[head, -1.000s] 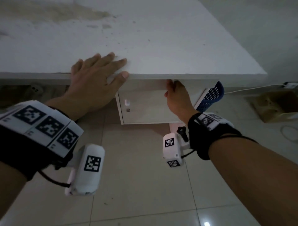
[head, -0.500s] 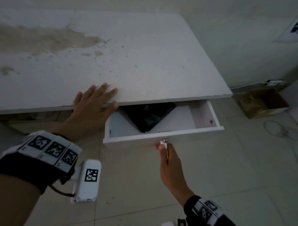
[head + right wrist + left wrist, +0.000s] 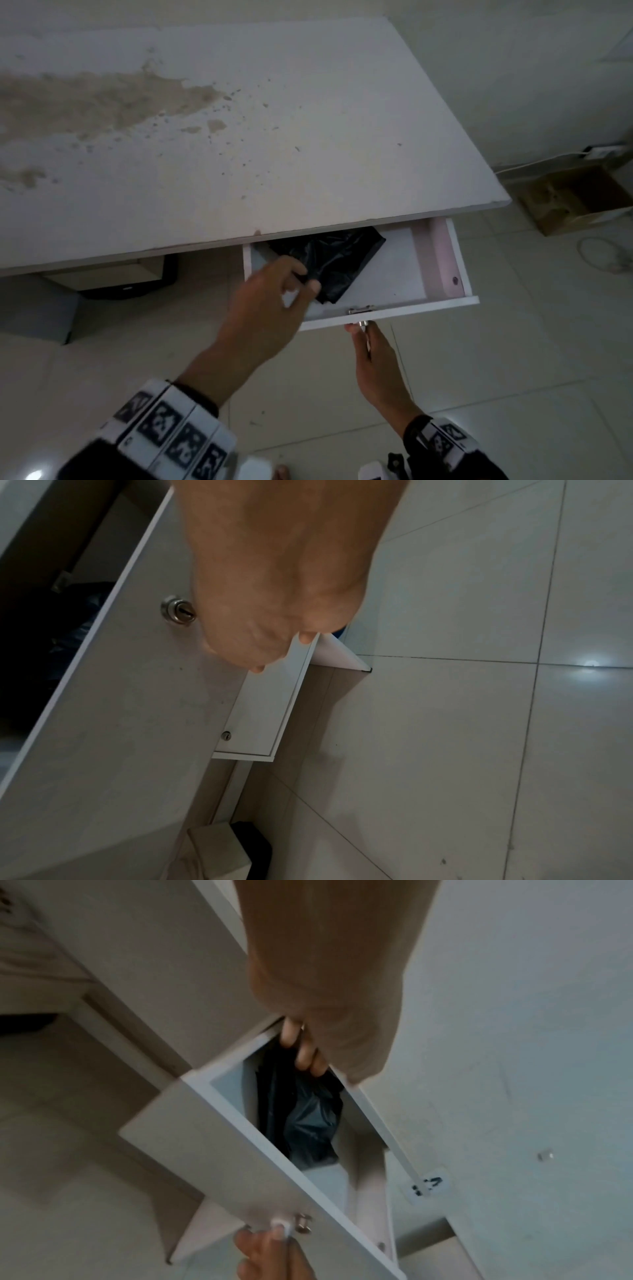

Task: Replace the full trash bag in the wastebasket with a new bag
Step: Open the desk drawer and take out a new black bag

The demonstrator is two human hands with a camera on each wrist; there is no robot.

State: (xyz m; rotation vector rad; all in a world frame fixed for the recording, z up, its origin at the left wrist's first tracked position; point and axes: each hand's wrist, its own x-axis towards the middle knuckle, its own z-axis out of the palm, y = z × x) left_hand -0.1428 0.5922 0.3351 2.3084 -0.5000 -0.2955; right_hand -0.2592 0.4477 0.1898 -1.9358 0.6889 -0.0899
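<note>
Reaching into the open drawer [image 3: 455, 263] under the desk [image 3: 239, 137], we have our left hand [image 3: 263, 315] nearer, fingers pinching the new bag [image 3: 339, 260], which runs away toward the drawer's back; our right hand [image 3: 376, 363] pinches the front's small knob. Black, glossy, folded, crumpled.

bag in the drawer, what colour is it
Black and glossy; the bag shows best in the head view.
</note>
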